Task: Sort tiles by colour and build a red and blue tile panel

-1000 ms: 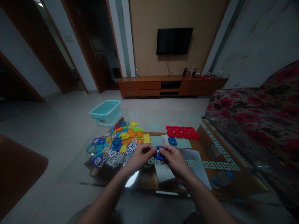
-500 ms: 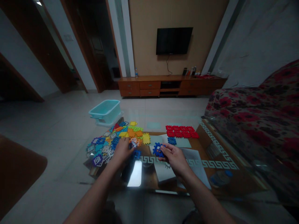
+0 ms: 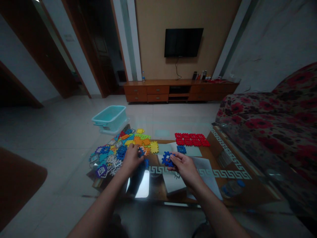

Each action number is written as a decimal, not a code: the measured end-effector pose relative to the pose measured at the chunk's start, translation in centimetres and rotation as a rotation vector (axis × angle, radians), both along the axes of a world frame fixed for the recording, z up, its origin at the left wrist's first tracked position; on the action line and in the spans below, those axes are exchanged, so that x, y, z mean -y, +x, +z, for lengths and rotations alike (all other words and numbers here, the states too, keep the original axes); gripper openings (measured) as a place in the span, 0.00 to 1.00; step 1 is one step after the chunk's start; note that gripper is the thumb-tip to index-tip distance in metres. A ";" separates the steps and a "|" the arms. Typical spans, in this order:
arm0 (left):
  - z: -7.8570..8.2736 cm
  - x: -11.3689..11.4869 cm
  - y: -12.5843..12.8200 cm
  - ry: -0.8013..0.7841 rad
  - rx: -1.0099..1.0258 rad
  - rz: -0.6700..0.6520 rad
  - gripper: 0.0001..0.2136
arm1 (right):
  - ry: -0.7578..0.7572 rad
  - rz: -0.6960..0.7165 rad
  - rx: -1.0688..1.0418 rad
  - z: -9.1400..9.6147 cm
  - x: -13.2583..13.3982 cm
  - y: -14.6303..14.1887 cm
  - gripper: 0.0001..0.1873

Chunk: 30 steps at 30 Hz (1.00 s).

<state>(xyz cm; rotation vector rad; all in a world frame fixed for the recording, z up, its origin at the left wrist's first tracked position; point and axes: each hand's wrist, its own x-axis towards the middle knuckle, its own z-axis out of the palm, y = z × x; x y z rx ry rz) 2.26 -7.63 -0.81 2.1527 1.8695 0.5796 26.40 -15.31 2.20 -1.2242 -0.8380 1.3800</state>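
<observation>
My right hand (image 3: 183,164) pinches a dark blue toothed building tile (image 3: 167,159) by its right edge, held above the glass table. At the right side of the pile of mixed building tiles (image 3: 116,152), my left hand (image 3: 133,158) is closed, its fingertips on another blue tile (image 3: 141,152) partly hidden by the fingers. Just below those fingertips, one more blue tile (image 3: 147,163) shows in part. A yellow tile (image 3: 154,147) lies by the pile. Several red tiles (image 3: 192,139) form a joined block at the back right, with a single blue tile (image 3: 181,149) in front.
White papers (image 3: 206,172) show under my right forearm. A bottle with a blue cap (image 3: 232,188) is at the table's right. Beyond the far left corner stands a light teal tub (image 3: 110,117). A flowered sofa (image 3: 267,109) borders the right side.
My left hand has shifted slightly, and a blue tile now shows at its fingertips where a white window-shaped piece was seen. My right hand keeps its blue tile almost still.
</observation>
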 end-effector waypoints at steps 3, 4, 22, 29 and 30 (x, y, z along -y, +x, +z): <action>0.7 0.5 0.9 0.004 0.313 -0.011 0.17 | 0.013 -0.019 0.000 0.1 0.0 0.0 0.21; 0.9 0.8 1.4 -0.042 0.448 -0.013 0.17 | 0.015 -0.024 0.000 0.1 0.0 0.1 0.22; 4.0 5.4 5.7 -0.651 1.593 -0.044 0.09 | 0.007 -0.001 -0.062 1.3 -0.3 2.0 0.17; 5.5 6.5 6.1 -0.745 1.597 -0.130 0.11 | 0.027 0.012 -0.045 1.6 0.0 1.3 0.20; 5.6 6.6 6.1 -0.755 1.598 -0.145 0.12 | 0.037 0.006 -0.030 1.6 0.0 1.3 0.21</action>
